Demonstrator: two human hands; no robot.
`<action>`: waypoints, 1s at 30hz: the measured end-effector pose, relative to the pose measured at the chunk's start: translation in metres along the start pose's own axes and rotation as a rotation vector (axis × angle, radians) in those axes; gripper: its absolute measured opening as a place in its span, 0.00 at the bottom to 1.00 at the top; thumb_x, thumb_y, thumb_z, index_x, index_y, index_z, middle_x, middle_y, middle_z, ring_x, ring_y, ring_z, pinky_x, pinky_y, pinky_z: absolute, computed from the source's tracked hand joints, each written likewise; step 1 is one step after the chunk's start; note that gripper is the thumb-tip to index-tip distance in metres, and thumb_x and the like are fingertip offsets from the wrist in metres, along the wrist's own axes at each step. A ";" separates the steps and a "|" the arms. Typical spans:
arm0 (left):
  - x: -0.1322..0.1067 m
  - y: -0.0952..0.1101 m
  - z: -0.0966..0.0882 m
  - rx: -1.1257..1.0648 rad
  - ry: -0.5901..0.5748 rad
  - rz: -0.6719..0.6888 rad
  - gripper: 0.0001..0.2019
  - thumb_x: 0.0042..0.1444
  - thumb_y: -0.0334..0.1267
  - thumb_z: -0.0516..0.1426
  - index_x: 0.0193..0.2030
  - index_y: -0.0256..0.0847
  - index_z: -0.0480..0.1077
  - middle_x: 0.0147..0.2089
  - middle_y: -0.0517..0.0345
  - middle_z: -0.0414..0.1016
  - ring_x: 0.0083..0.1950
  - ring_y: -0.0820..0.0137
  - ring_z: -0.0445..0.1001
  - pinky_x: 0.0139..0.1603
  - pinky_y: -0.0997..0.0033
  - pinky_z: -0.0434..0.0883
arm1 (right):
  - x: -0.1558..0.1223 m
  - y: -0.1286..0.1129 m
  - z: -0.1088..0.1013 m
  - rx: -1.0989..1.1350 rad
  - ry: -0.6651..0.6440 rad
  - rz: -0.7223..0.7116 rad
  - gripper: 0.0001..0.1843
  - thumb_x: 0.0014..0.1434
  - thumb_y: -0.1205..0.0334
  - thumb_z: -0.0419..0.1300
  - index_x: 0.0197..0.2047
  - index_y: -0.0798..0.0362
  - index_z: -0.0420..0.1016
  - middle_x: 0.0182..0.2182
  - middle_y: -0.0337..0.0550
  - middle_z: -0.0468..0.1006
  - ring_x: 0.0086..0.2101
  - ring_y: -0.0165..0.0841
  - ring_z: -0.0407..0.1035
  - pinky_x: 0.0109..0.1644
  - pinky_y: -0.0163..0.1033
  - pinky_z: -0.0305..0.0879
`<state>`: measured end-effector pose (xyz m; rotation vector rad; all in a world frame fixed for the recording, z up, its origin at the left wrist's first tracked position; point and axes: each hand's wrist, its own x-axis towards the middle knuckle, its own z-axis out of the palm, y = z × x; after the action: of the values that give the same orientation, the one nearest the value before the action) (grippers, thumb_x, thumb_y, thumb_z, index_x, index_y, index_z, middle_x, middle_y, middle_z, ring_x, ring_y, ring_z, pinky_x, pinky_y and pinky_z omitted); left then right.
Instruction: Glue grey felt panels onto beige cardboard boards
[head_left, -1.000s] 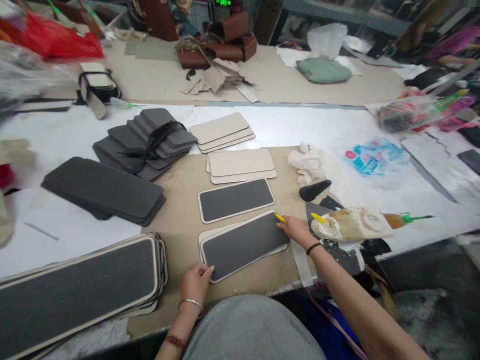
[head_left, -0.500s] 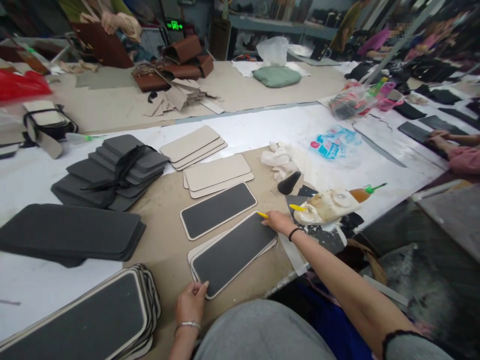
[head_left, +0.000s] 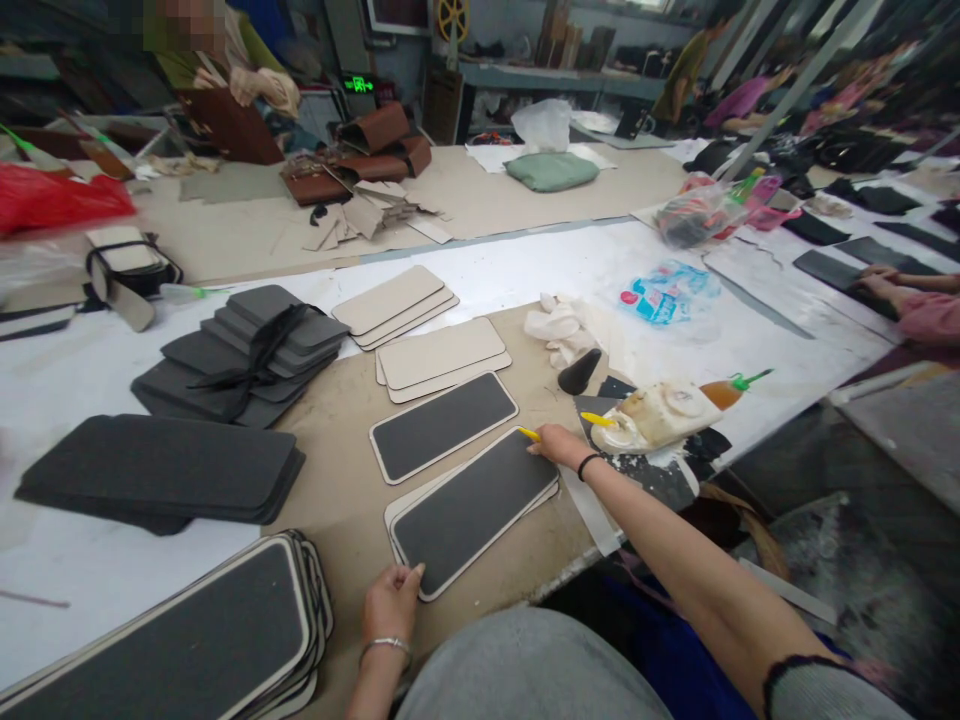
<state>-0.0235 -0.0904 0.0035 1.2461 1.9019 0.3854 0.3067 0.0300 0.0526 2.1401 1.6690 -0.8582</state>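
A dark grey panel (head_left: 472, 510) with a pale border lies on top of one or more pale panels at the table's front edge. My left hand (head_left: 391, 603) is closed, thumb and fingers pinching at the panel's near left corner. At the far right corner, my right hand (head_left: 556, 446) is closed around a thin yellow stick (head_left: 529, 435), its tip over the panel; the rest of the stick is hidden in the fingers. Just beyond lies a second bordered dark panel (head_left: 444, 425). To the right, another yellow stick (head_left: 598, 419) rests at a white-smeared container (head_left: 652, 415).
Pale panels (head_left: 442, 355) are piled behind. On the left are dark panels (head_left: 157, 465), a tied dark bundle (head_left: 247, 350) and a bordered stack (head_left: 172, 640). An orange bottle (head_left: 724, 392) and crumpled white material (head_left: 559, 325) lie right. A co-worker's hands (head_left: 881, 285) are far right.
The view has shifted slightly, so the table things appear a little lower and further right. Both hands keep nearly the same places on the panel.
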 end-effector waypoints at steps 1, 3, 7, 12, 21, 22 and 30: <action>0.000 -0.001 0.001 -0.004 0.011 0.007 0.17 0.42 0.53 0.51 0.16 0.42 0.63 0.15 0.61 0.65 0.21 0.68 0.64 0.26 0.69 0.59 | 0.001 0.000 0.000 -0.004 0.000 0.002 0.15 0.53 0.56 0.60 0.41 0.57 0.75 0.38 0.53 0.77 0.39 0.38 0.71 0.38 0.34 0.62; 0.000 -0.001 0.002 -0.001 0.009 0.016 0.17 0.43 0.52 0.51 0.15 0.42 0.62 0.15 0.61 0.65 0.21 0.68 0.63 0.26 0.69 0.59 | 0.003 0.001 0.001 -0.011 0.003 0.007 0.16 0.53 0.56 0.60 0.42 0.57 0.75 0.39 0.53 0.77 0.40 0.38 0.71 0.38 0.34 0.62; 0.001 0.007 -0.002 0.016 -0.042 0.010 0.15 0.44 0.49 0.52 0.16 0.42 0.62 0.15 0.61 0.65 0.21 0.68 0.64 0.27 0.69 0.60 | 0.003 0.001 0.000 -0.026 0.010 0.018 0.16 0.53 0.55 0.60 0.41 0.56 0.75 0.38 0.51 0.77 0.40 0.37 0.71 0.36 0.32 0.61; -0.003 0.027 -0.008 0.069 -0.060 -0.095 0.13 0.47 0.40 0.54 0.15 0.42 0.58 0.15 0.62 0.63 0.22 0.71 0.63 0.26 0.72 0.58 | -0.007 -0.002 0.002 -0.121 0.044 0.002 0.18 0.56 0.52 0.56 0.42 0.58 0.72 0.40 0.55 0.76 0.41 0.39 0.70 0.38 0.35 0.60; -0.016 0.033 -0.009 -0.081 0.207 -0.090 0.06 0.43 0.33 0.57 0.31 0.39 0.65 0.31 0.56 0.68 0.36 0.67 0.68 0.40 0.69 0.63 | -0.010 0.020 0.022 -0.068 0.196 -0.061 0.14 0.57 0.54 0.53 0.38 0.55 0.69 0.30 0.49 0.76 0.35 0.39 0.71 0.32 0.35 0.57; -0.016 0.033 -0.010 -0.153 0.215 -0.105 0.08 0.43 0.32 0.57 0.33 0.38 0.66 0.32 0.55 0.69 0.37 0.67 0.68 0.41 0.68 0.63 | -0.011 0.020 0.023 -0.034 0.203 -0.066 0.13 0.56 0.54 0.53 0.38 0.55 0.69 0.30 0.48 0.76 0.34 0.39 0.71 0.32 0.35 0.57; -0.004 0.023 -0.020 -0.452 0.122 -0.216 0.10 0.44 0.41 0.55 0.30 0.36 0.68 0.22 0.61 0.68 0.26 0.71 0.66 0.30 0.72 0.63 | -0.012 0.014 0.019 0.201 0.187 -0.102 0.15 0.50 0.49 0.54 0.26 0.52 0.69 0.20 0.40 0.71 0.25 0.34 0.66 0.28 0.34 0.55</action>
<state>-0.0234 -0.0797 0.0323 0.7273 1.8888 0.7409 0.3135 0.0060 0.0434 2.3498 1.8688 -0.9135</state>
